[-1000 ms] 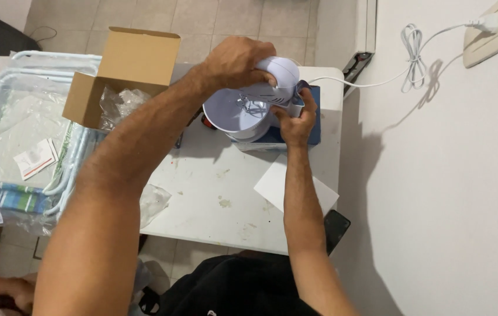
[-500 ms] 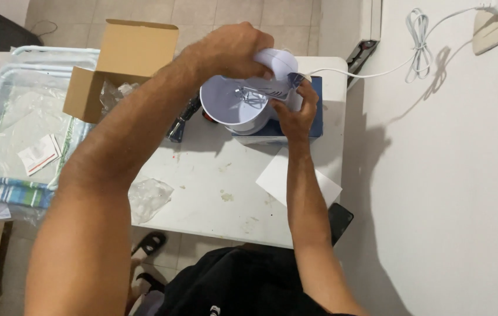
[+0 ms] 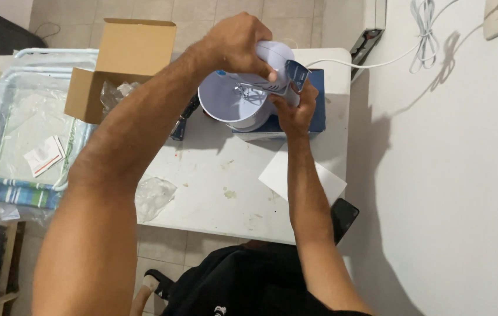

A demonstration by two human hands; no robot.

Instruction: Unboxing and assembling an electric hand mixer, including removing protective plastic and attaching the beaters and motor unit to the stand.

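Note:
My left hand grips the top of a white hand mixer held over a white bowl. The mixer's metal beaters hang inside the bowl. My right hand holds the mixer's front end from below, beside the bowl's right rim. The bowl stands on the white table, partly in front of a blue box. A white cord runs from the mixer toward the wall.
An open cardboard box with plastic wrap inside stands at the back left. A sheet of white paper, a crumpled plastic bag and a dark tool lie on the table. A phone overhangs the front right corner. Left stands a plastic-wrapped frame.
The view has shifted slightly. Both hands stay on the mixer over the bowl, and the mixer has tipped a little lower toward the bowl.

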